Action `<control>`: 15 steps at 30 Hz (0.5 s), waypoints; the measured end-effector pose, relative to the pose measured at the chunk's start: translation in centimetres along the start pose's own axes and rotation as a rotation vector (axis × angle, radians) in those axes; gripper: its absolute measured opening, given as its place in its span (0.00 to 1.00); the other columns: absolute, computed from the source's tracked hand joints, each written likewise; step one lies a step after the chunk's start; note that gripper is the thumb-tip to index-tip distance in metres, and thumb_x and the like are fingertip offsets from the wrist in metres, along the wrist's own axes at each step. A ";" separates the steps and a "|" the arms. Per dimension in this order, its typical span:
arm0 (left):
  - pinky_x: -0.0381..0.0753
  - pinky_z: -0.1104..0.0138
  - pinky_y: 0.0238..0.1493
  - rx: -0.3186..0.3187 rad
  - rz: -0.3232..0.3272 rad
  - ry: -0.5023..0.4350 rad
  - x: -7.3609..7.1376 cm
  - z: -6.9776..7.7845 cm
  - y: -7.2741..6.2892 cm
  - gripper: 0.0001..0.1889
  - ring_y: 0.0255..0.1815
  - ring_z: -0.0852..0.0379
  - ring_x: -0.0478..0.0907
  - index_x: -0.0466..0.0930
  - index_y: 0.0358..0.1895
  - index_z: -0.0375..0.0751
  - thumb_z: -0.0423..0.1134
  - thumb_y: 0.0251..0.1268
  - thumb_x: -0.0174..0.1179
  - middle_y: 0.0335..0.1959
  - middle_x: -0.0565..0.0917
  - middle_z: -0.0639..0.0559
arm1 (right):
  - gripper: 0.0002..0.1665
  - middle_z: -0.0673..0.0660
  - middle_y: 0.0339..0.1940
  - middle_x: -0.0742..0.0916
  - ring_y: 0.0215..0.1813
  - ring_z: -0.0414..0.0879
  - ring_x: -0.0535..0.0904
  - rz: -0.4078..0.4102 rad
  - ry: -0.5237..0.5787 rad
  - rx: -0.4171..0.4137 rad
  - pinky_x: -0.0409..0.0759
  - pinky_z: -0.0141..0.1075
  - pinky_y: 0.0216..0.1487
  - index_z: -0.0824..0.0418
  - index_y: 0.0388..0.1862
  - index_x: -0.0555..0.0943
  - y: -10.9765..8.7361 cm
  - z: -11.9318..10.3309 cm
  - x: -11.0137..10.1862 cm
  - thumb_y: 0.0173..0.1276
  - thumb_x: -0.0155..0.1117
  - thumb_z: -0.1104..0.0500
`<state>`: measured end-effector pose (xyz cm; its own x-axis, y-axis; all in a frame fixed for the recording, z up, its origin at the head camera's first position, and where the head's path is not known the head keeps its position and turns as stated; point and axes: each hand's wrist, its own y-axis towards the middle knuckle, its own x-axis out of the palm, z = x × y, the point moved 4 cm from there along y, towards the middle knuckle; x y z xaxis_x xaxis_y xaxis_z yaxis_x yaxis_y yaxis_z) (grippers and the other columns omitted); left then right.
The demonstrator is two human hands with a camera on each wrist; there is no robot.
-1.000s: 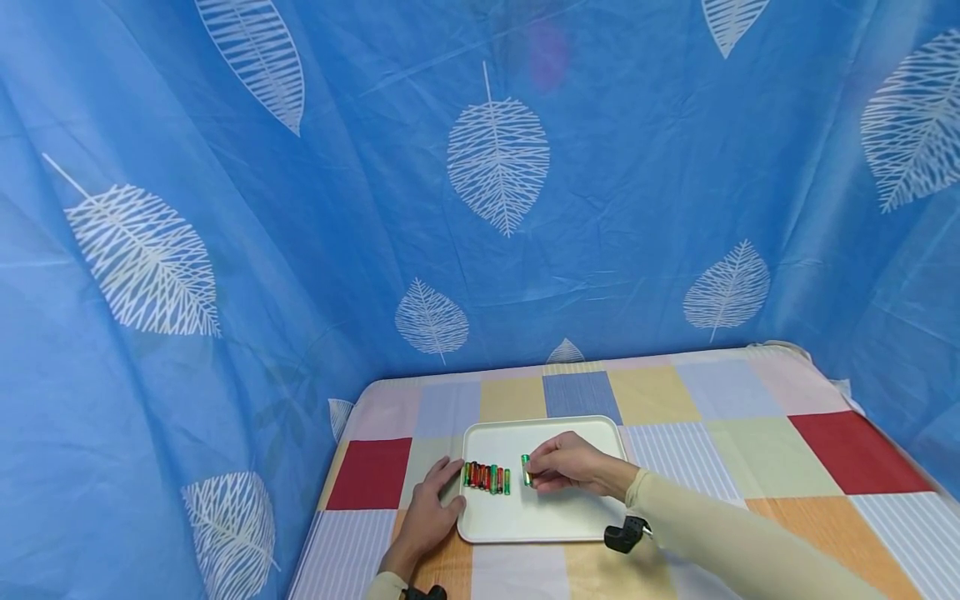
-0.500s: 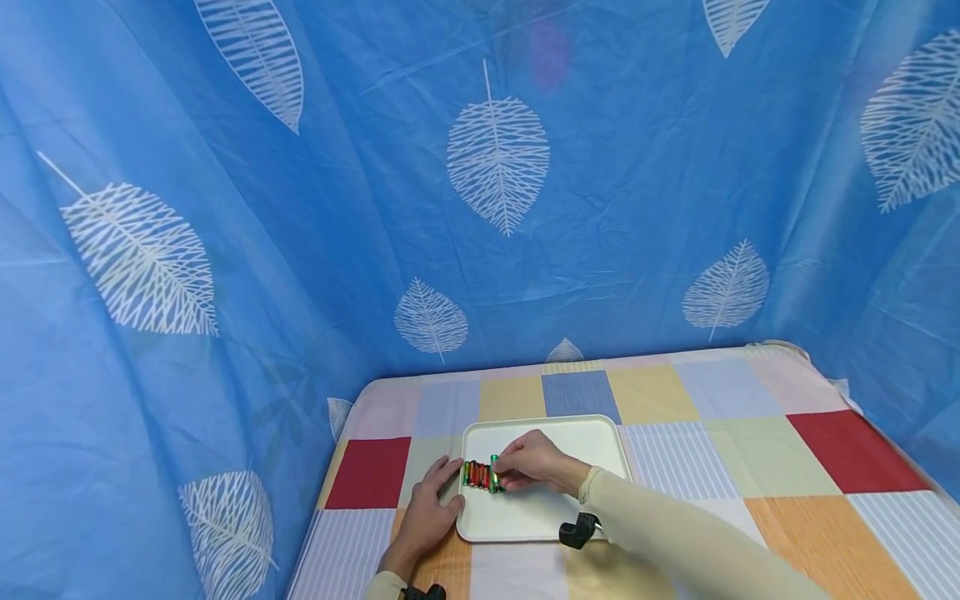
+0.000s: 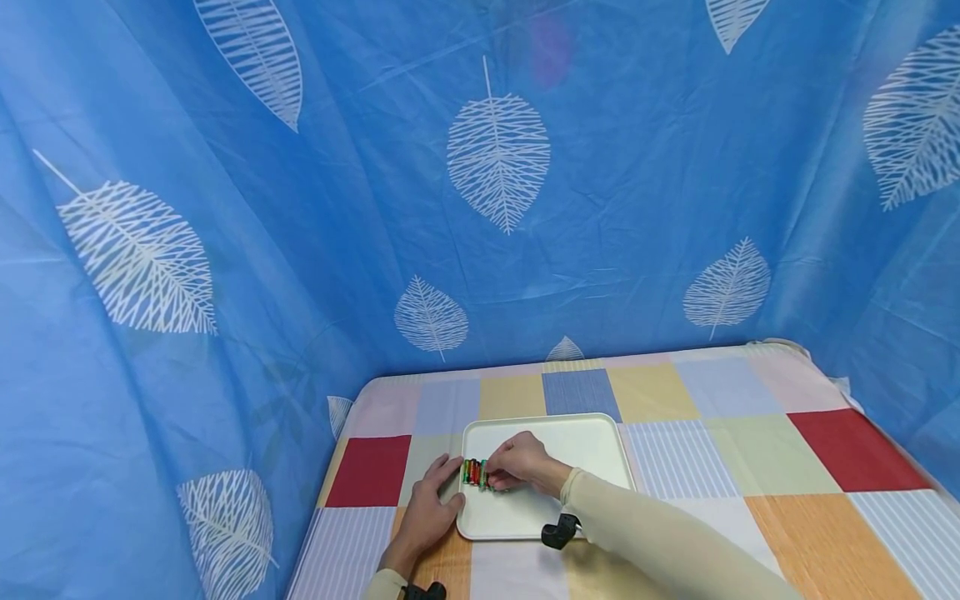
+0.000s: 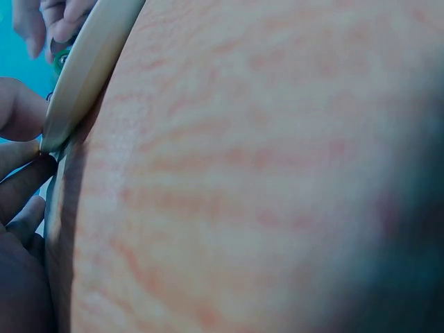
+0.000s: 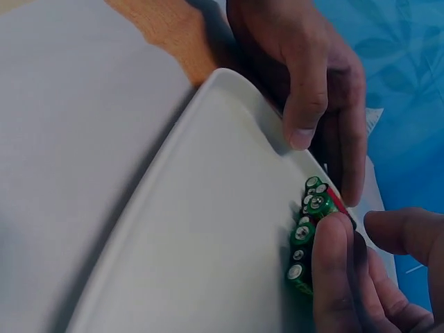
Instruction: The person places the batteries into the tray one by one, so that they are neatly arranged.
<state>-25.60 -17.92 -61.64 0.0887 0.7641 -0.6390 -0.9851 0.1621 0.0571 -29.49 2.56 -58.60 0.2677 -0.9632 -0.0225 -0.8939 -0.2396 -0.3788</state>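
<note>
A white tray [image 3: 555,429] lies on the table, with a row of red and green batteries [image 3: 473,472] along its left side. My right hand [image 3: 523,460] is over the row's right end. Between its thumb and fingers it pinches a green battery [image 5: 318,203], raised above the other batteries in the right wrist view. At the tray's left rim rests my left hand [image 3: 429,510], thumb and index fingertip touching the edge, fingers fairly straight. The right fingers [image 5: 331,260] hide part of the row. In the left wrist view, the left thumb [image 4: 21,111] lies against the rim.
A patchwork-patterned cloth [image 3: 660,392] covers the table. Behind and to the left hangs a blue curtain [image 3: 360,208] with white leaf prints. Black wrist cameras sit on both wrists, the right one [image 3: 560,531] close to the tray's front edge.
My right hand has moved left across the tray, carrying the green battery from the middle to the row. The left hand has stayed at the rim.
</note>
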 end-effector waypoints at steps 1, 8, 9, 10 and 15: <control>0.62 0.23 0.77 0.002 -0.001 -0.002 0.0 0.0 0.0 0.32 0.80 0.23 0.67 0.80 0.76 0.44 0.34 0.66 0.66 0.82 0.70 0.31 | 0.05 0.61 0.28 0.93 0.23 0.40 0.88 -0.002 0.008 -0.001 0.92 0.34 0.33 0.73 0.40 0.89 0.0 0.1 0.1 0.66 0.74 0.70; 0.61 0.24 0.77 0.000 0.005 0.005 0.0 -0.1 0.1 0.32 0.80 0.23 0.67 0.80 0.76 0.45 0.34 0.66 0.67 0.82 0.70 0.31 | 0.08 0.61 0.28 0.93 0.25 0.41 0.89 -0.042 0.065 -0.007 0.92 0.33 0.33 0.75 0.42 0.88 0.3 0.5 0.1 0.66 0.71 0.70; 0.61 0.24 0.77 -0.002 0.006 0.003 0.0 -0.1 0.1 0.32 0.81 0.23 0.67 0.80 0.76 0.45 0.34 0.66 0.66 0.82 0.70 0.31 | 0.08 0.61 0.27 0.93 0.25 0.41 0.89 -0.045 0.072 -0.005 0.91 0.33 0.33 0.75 0.42 0.88 0.3 0.6 0.0 0.66 0.71 0.70; 0.61 0.24 0.77 -0.002 0.007 0.002 0.0 -0.1 0.1 0.32 0.81 0.23 0.67 0.80 0.76 0.45 0.34 0.66 0.66 0.82 0.70 0.32 | 0.09 0.61 0.27 0.93 0.25 0.41 0.89 -0.047 0.080 -0.003 0.91 0.33 0.33 0.75 0.43 0.88 0.3 0.6 0.0 0.66 0.70 0.70; 0.60 0.24 0.78 -0.003 0.000 -0.005 0.0 0.0 0.0 0.32 0.81 0.23 0.66 0.80 0.76 0.44 0.33 0.66 0.66 0.82 0.70 0.31 | 0.10 0.59 0.26 0.92 0.25 0.40 0.89 -0.054 0.113 0.006 0.91 0.33 0.33 0.75 0.45 0.88 0.3 0.7 -0.3 0.68 0.69 0.68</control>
<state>-25.65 -17.93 -61.68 0.0892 0.7675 -0.6349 -0.9856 0.1600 0.0550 -29.57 2.88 -59.40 0.2732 -0.9565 0.1020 -0.8769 -0.2913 -0.3824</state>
